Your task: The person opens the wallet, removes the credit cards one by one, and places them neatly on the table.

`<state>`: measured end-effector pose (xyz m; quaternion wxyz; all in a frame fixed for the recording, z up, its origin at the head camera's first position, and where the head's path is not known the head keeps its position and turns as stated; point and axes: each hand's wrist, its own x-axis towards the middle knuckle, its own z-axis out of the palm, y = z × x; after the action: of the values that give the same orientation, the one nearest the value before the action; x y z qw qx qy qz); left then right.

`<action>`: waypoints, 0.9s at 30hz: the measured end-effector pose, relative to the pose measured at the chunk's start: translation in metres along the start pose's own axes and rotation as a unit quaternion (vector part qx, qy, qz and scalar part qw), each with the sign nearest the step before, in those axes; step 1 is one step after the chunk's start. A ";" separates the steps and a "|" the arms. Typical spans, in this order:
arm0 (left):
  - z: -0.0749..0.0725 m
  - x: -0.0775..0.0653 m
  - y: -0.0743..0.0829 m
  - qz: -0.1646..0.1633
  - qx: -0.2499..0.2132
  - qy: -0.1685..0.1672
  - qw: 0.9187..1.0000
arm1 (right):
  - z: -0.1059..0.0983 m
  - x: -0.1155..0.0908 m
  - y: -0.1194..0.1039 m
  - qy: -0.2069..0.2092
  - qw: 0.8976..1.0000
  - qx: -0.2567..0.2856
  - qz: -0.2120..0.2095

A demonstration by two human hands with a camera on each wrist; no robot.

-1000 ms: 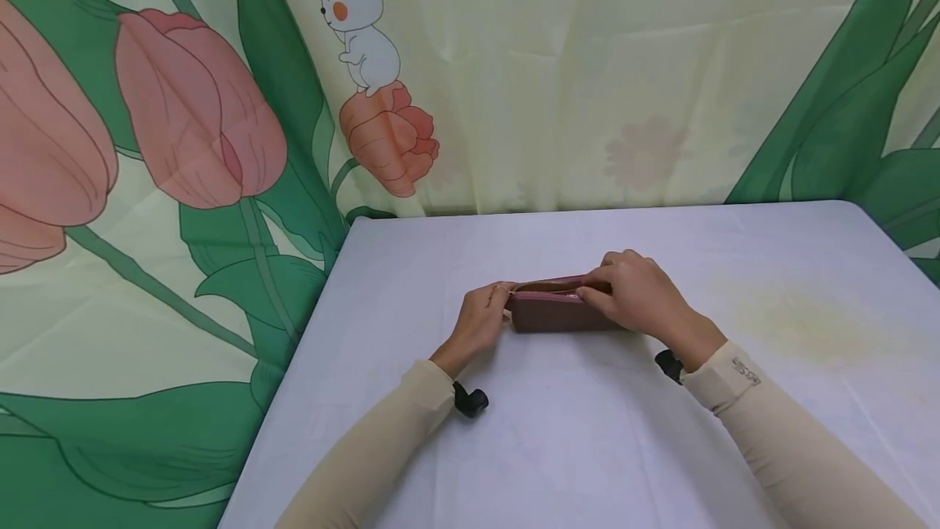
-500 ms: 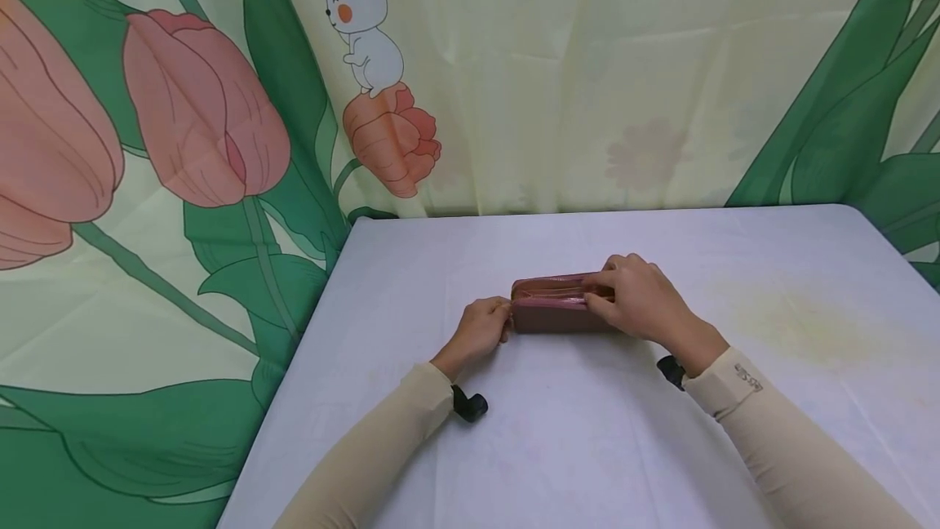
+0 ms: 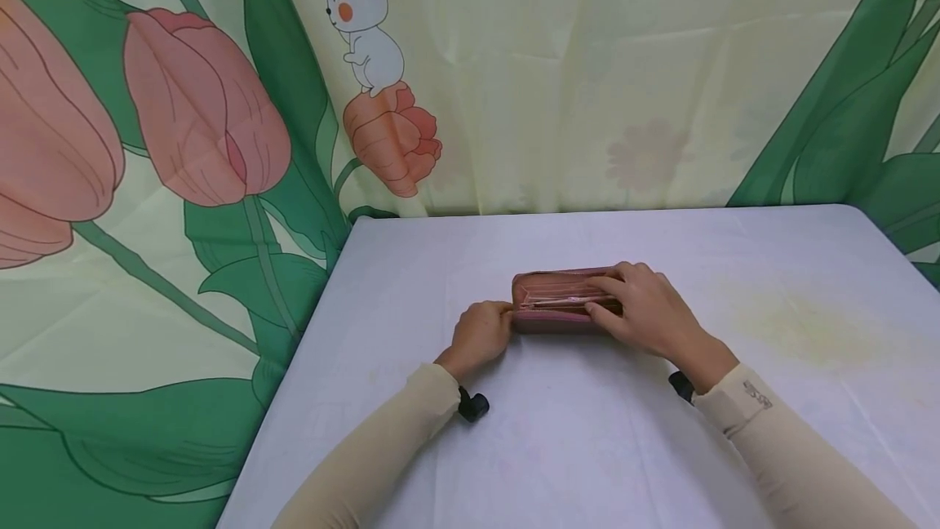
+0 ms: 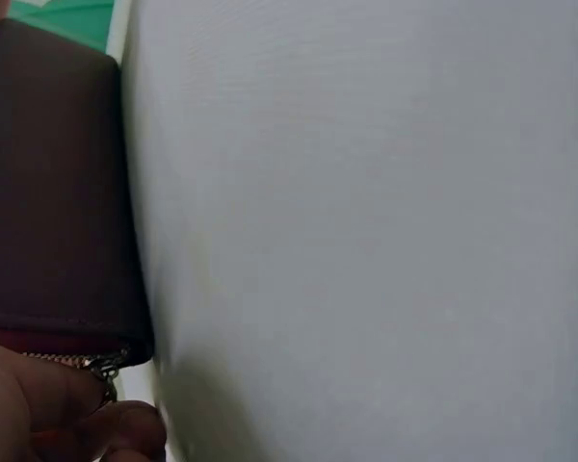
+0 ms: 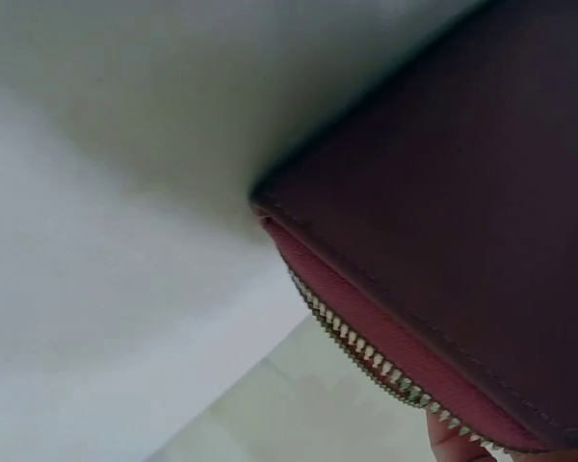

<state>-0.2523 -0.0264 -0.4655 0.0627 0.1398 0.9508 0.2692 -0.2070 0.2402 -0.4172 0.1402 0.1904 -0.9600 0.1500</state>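
A dark brown wallet [image 3: 554,323] stands on the table with its zipped mouth gaping upward, showing pinkish-brown inner pockets [image 3: 547,294]. At its left end my left hand [image 3: 481,335] pinches the metal zipper pull [image 4: 104,371], which the left wrist view shows at the wallet's lower corner. My right hand [image 3: 649,313] grips the right part of the mouth, fingers at the far edge and thumb by the near side. Gold zipper teeth [image 5: 366,356] run along the parted side in the right wrist view, with a fingertip [image 5: 448,438] beside them.
A white cloth covers the table [image 3: 558,431], with a faint yellowish stain [image 3: 808,329] at right. Behind it hangs a curtain [image 3: 551,80] printed with tulips and a rabbit. A black wrist camera [image 3: 473,406] sits below the left cuff.
The wallet's mouth has spread wider and its inner pockets have come into view. My left hand has gone from the wallet's top left corner down to a pinch at its left end.
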 end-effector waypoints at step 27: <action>-0.042 -0.006 0.038 0.223 0.043 -0.092 0.970 | -0.004 -0.017 0.019 -0.010 0.991 0.124 0.044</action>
<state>-0.2460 -0.0183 -0.4096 0.0821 0.3746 0.8966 0.2215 -0.1985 0.2644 -0.4234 0.0994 0.1653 -0.9428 0.2719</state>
